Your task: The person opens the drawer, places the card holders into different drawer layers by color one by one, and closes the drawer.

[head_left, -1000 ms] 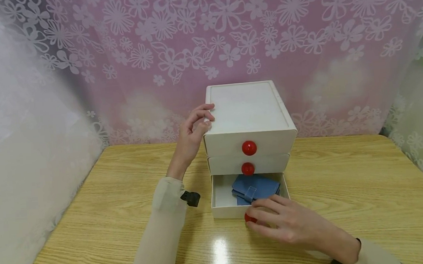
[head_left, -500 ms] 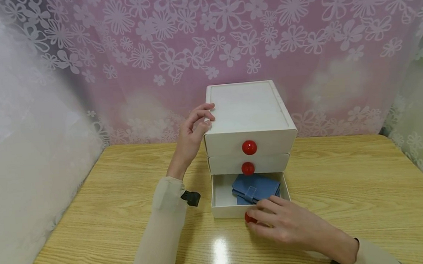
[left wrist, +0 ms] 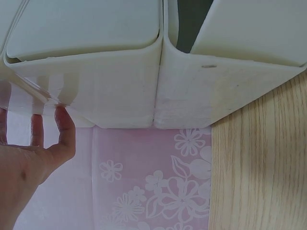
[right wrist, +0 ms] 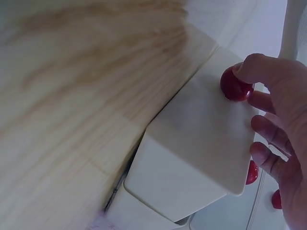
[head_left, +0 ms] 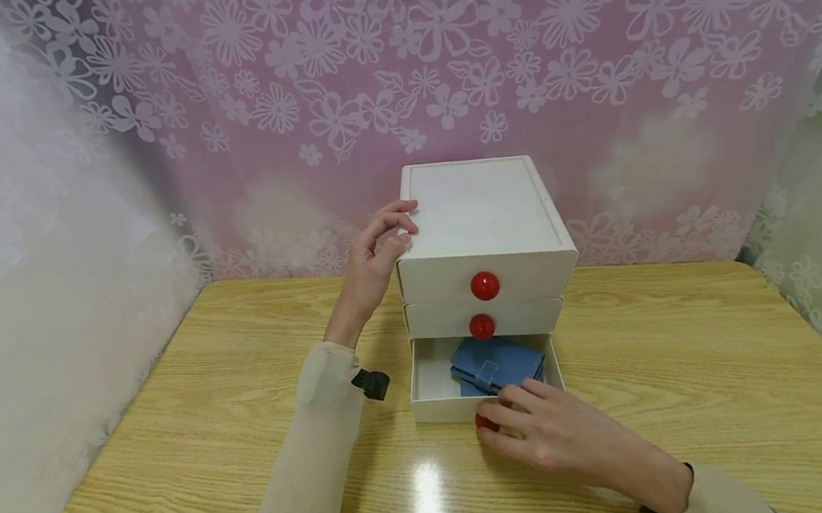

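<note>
A white three-drawer cabinet (head_left: 482, 202) has its bottom drawer (head_left: 437, 410) pulled out, and a blue wallet with a strap (head_left: 499, 362) lies inside. My right hand (head_left: 555, 430) pinches the red round knob (right wrist: 235, 85) of that drawer between thumb and index finger. The other right fingers are loosely bent near the drawer's front rim, overlapping the wallet's near edge in the head view. My left hand (head_left: 368, 264) rests on the cabinet's upper left edge. In the left wrist view, the left fingertips (left wrist: 61, 112) touch the cabinet wall.
The two upper drawers (head_left: 435, 281) are closed, each with a red knob (head_left: 485, 286). Under the cabinet is a wood-grain table (head_left: 215, 433). A pink floral curtain (head_left: 340, 93) hangs behind it, with pale sheets (head_left: 56, 260) at the sides.
</note>
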The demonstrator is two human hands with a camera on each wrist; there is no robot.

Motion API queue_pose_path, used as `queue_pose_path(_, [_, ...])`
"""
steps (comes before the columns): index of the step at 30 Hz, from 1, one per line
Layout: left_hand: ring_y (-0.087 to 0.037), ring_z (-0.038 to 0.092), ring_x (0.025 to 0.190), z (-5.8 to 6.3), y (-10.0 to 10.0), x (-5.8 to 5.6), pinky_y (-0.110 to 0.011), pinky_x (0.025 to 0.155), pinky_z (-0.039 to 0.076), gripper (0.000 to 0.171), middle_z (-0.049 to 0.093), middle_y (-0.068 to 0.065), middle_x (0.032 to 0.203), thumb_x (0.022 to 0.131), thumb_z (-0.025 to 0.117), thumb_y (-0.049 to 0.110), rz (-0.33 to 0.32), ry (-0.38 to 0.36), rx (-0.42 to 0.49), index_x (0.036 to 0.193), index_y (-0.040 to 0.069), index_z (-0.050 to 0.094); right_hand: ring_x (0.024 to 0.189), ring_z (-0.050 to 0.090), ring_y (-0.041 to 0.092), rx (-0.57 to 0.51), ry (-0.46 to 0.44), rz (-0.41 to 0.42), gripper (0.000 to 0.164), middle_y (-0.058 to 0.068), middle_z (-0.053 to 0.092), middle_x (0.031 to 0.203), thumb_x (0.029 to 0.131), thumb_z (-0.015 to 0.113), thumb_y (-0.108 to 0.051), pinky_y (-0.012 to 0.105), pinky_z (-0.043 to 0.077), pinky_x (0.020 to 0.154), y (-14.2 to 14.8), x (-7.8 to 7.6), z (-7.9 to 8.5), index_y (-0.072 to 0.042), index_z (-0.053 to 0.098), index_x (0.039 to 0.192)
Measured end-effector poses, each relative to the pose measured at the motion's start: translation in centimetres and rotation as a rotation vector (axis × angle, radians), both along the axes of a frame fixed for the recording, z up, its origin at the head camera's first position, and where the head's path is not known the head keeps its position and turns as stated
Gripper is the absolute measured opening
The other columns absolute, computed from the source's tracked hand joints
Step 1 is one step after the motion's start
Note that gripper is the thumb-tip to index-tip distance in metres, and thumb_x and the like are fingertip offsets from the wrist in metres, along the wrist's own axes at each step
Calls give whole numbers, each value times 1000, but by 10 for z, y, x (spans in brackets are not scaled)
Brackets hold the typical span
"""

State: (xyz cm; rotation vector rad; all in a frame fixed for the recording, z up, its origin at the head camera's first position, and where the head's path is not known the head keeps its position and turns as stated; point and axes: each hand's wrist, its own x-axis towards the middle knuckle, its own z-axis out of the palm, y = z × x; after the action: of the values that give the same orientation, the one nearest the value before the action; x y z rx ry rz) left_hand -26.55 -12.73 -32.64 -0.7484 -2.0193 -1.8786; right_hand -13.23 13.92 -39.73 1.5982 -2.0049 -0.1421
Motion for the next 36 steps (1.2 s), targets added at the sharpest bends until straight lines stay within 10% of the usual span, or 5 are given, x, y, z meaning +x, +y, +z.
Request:
queue_pose_path(25, [-17,42,147,1,0,0,-52,120,36,23,54,-9,148,95,50,19,-18,17,15,104,2,62,90,59,15,-4,23,-116,72,0,70,114,110,2,-4,21,54,63,-5,1,1,-19,72,114])
queue_pose_path(30, [-16,42,146,0,0,0,-52,119,36,23,55,-8,148,95,50,20,-16,16,13,104,3,62,92,60,16,28,-21,-146,29,0,70,117,100,58,0,22,56,61,-3,1,3,-19,71,117])
queue_pose_path(33, [-16,42,147,-1,0,-1,-52,119,36,23,54,-8,148,95,50,19,-18,16,13,104,2,62,91,59,16,44,-38,-159,47,0,70,118,75,87,-6,23,56,61,-3,0,4,-19,71,118])
queue_pose_path(36, [-17,42,147,-1,0,-1,-53,119,36,23,54,-8,148,95,50,19,-20,16,13,104,1,62,90,59,16,43,-46,-164,48,-1,71,117,73,88,-7,22,55,60,-3,-1,4,-19,71,117])
